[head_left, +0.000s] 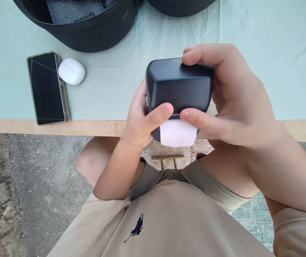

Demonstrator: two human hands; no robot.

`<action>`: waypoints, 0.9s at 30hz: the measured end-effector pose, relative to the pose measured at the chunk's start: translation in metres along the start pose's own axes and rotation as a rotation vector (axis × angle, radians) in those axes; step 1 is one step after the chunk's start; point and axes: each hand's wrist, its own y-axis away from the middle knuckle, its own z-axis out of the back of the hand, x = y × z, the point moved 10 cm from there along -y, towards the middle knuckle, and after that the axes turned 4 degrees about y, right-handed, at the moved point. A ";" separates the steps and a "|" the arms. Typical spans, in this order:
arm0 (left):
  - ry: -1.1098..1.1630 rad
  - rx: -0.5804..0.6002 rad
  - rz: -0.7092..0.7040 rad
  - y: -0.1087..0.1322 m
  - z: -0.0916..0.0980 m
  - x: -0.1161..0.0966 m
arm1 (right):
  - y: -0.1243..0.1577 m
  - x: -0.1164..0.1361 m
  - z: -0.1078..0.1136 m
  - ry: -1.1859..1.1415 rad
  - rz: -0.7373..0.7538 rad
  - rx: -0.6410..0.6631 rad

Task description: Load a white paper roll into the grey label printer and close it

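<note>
1. The left hand (142, 125) and right hand (241, 100) gripped the black device (182, 91) over the desk (96, 127) edge.
2. Good handling probably called for a level hold, pressing lightly near the protruding white paper (178, 135).

White case (72, 72) against phone (46, 89)

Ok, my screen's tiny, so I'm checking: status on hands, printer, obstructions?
Left hand, right hand both gripping black label printer. White paper out its near end. Nothing seen blocking; smartphone and white earbud case lie off left.
</note>
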 end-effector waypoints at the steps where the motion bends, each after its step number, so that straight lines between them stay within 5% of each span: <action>1: -0.003 0.004 0.007 0.001 -0.001 0.000 | 0.000 0.001 -0.001 0.004 -0.002 0.014; 10: -0.071 -0.064 0.094 0.002 -0.002 -0.005 | 0.001 0.006 -0.003 0.062 0.002 0.042; 17: 0.065 -0.138 0.131 0.001 0.002 -0.002 | 0.005 0.010 0.007 0.411 0.084 -0.056; 27: -0.006 -0.259 0.079 0.002 0.014 -0.006 | 0.008 0.010 0.003 0.420 0.083 0.042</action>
